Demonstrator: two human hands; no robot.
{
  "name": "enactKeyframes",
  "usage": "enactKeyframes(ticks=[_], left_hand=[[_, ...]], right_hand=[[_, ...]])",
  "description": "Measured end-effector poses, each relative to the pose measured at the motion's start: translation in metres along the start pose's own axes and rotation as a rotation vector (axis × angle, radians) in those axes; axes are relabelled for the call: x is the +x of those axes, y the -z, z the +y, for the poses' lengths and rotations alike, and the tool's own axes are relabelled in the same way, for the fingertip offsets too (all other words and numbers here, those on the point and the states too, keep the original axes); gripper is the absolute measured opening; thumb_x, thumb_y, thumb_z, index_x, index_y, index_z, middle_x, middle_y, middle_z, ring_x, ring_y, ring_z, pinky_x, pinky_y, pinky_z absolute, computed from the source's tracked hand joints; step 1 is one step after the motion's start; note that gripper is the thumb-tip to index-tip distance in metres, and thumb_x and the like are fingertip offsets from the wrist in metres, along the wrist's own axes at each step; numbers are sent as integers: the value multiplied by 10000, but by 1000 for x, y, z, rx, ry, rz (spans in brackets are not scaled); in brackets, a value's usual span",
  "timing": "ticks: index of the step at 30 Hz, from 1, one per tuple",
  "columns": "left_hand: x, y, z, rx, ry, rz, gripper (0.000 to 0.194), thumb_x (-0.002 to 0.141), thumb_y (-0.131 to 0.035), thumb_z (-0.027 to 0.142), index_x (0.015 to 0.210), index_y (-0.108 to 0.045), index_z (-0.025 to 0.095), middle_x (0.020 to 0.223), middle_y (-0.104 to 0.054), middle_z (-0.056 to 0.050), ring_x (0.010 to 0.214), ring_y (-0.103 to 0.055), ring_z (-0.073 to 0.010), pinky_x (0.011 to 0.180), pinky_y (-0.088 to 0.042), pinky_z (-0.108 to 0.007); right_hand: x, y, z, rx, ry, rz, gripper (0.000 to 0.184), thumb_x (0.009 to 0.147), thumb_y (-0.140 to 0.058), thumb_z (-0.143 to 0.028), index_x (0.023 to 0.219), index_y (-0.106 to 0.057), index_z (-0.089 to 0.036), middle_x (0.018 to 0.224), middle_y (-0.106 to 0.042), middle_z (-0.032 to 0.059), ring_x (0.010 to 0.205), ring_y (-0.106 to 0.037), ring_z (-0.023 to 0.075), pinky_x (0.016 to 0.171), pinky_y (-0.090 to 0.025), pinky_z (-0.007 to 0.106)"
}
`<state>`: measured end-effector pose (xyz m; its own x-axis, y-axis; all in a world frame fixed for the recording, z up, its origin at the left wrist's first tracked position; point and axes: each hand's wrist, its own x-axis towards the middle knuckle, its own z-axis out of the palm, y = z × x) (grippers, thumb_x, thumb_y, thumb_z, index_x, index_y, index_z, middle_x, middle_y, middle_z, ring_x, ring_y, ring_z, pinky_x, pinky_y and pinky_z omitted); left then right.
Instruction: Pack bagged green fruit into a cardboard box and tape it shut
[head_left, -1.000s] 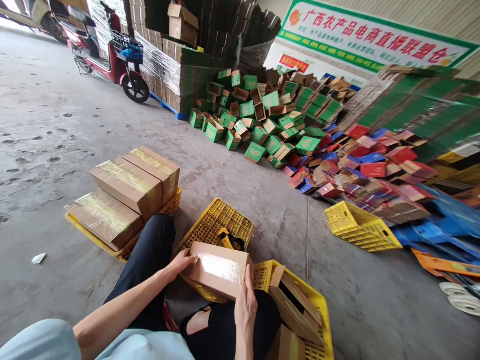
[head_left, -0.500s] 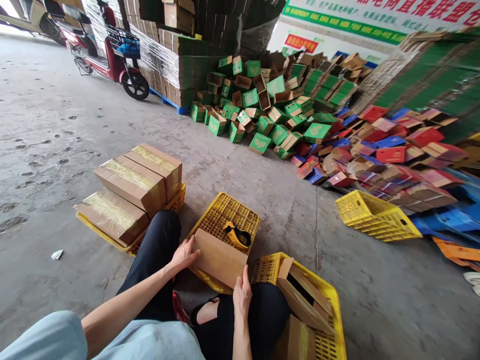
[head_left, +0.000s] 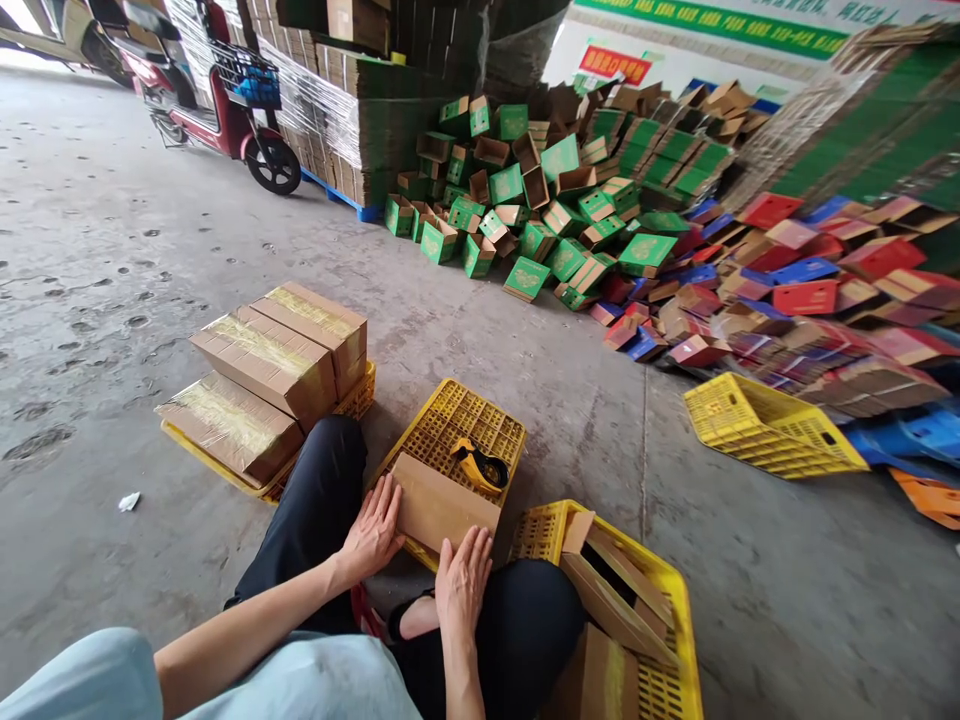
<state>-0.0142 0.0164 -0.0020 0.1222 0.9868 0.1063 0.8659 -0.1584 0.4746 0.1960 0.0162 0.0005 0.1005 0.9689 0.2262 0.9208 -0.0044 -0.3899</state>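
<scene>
A brown cardboard box [head_left: 442, 503] lies on an upturned yellow plastic crate [head_left: 431, 415] between my knees. My left hand [head_left: 375, 530] rests against the box's left end, fingers stretched out. At the near right corner, my right hand [head_left: 463, 578] lies flat with its fingers extended over the box's edge. Just behind the box, a yellow-and-black tape dispenser [head_left: 480, 466] sits on the crate. The undersides of both palms are hidden.
To my left, taped cartons [head_left: 266, 350] are stacked in a yellow crate [head_left: 217, 478]. On my right, another yellow crate [head_left: 686, 610] holds brown boxes [head_left: 615, 590]. Farther off are a yellow crate [head_left: 772, 425], heaped green boxes [head_left: 525, 278] and a red scooter [head_left: 225, 130].
My right hand has shifted from the box's right end onto its near right corner, fingers now flat. My left fingers have straightened along the left end. The camera view has turned slightly.
</scene>
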Motion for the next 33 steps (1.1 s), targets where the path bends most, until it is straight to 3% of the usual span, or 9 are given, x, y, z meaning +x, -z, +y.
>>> enactKeyframes(ticks=[7,12,17,22,26,30,33], left_hand=[[2,10,13,53,-43,-190,934,858,-655,319,1661,-214,138,1734,-46,-233,1608,-26,-419,1248,-186,-671],[2,3,15,28,-101,-157,828,890,-637,229,1650,-312,186,1742,-83,-197,1602,-80,-449,1248,-190,-672],[0,2,7,16,-211,-185,920,914,-626,210,1693,-143,285,1752,-124,-130,1599,-146,-428,1256,-186,-668],[2,14,-8,62,-251,-243,1003,843,-635,112,1687,-144,338,1762,-115,-62,1607,-184,-346,1283,-214,-573],[6,26,-20,92,-211,-232,1015,808,-514,23,1688,-121,339,1758,-136,-23,1612,-190,-290,1294,-158,-573],[9,32,-25,101,-106,-200,1032,747,-463,1,1694,-127,236,1746,-174,-75,1610,-204,-276,1295,-111,-591],[8,29,-25,121,-40,-191,1048,711,-466,11,1692,-138,180,1744,-161,-109,1615,-176,-285,1291,-136,-587]], right_hand=[[-9,-7,-21,-14,93,4,826,1048,-253,-624,1455,-568,23,1543,-461,360,1492,-385,477,1161,-365,675],[-10,-14,-41,-42,162,-92,653,1043,-394,-467,1505,-537,-27,1584,-429,329,1503,-368,482,1158,-357,703],[-9,-22,-53,-73,204,-262,602,1006,-397,-260,1540,-474,6,1645,-354,287,1548,-311,431,1217,-348,616],[-9,-16,-40,-83,294,-257,612,1064,-356,-402,1582,-449,-89,1662,-375,200,1549,-340,374,1227,-362,552],[-14,0,-18,-137,231,-263,596,1094,-261,-452,1615,-412,-206,1667,-395,120,1539,-370,354,1195,-389,567],[-18,14,7,-184,133,-248,655,1091,-199,-518,1612,-419,-187,1661,-399,136,1531,-380,366,1180,-398,588],[-19,13,12,-189,93,-191,723,1081,-175,-546,1581,-462,-110,1635,-419,208,1510,-410,386,1177,-403,580]])
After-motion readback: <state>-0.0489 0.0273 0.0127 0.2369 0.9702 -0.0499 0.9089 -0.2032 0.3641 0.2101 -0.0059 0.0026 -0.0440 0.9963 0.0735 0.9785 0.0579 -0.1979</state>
